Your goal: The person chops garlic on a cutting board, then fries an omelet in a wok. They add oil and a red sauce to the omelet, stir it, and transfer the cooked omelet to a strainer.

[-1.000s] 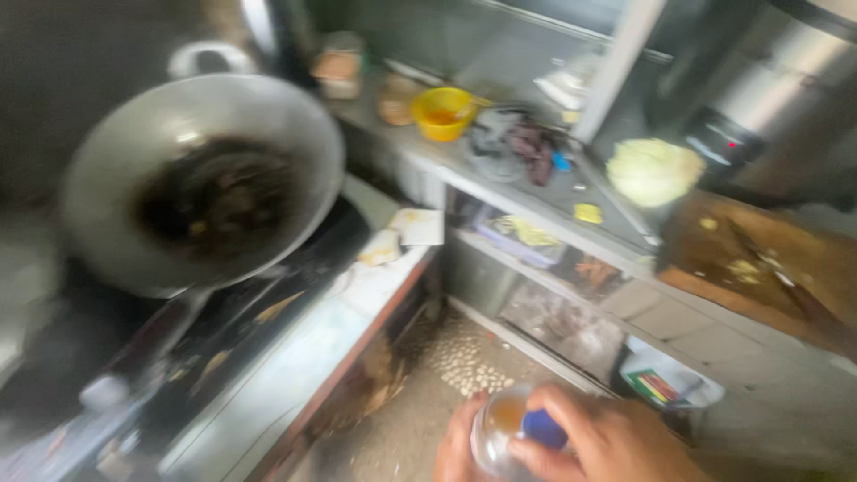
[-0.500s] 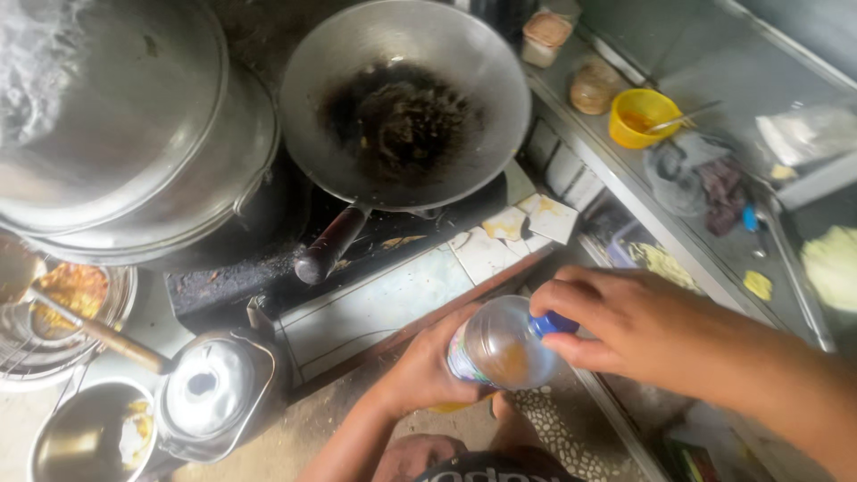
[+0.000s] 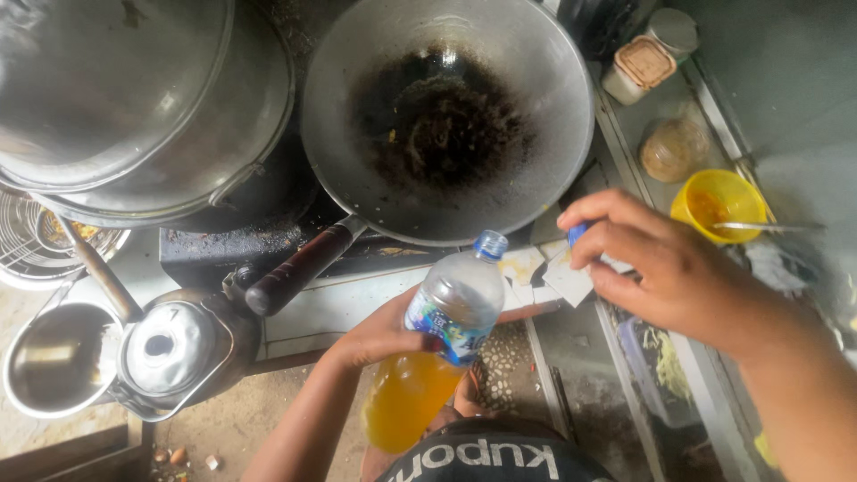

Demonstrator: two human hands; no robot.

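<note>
Bottle [image 3: 437,353], thin soft plastic, half full, likely slippery: left hand [image 3: 384,335] wraps its middle; right hand [image 3: 665,268] pinches the blue cap [image 3: 578,234].

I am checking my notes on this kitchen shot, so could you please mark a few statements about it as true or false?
1. The left hand holds a clear plastic bottle partly filled with yellow-orange liquid. True.
2. The bottle is capped. False: its neck is open, and the right hand holds the blue cap in its fingers.
3. The wok is clean and shiny inside. False: its bottom is coated with dark, burnt residue.
4. A yellow bowl with a metal utensil sits on the shelf right of the wok. True.
5. The wok's dark handle points toward the person. True.
</note>
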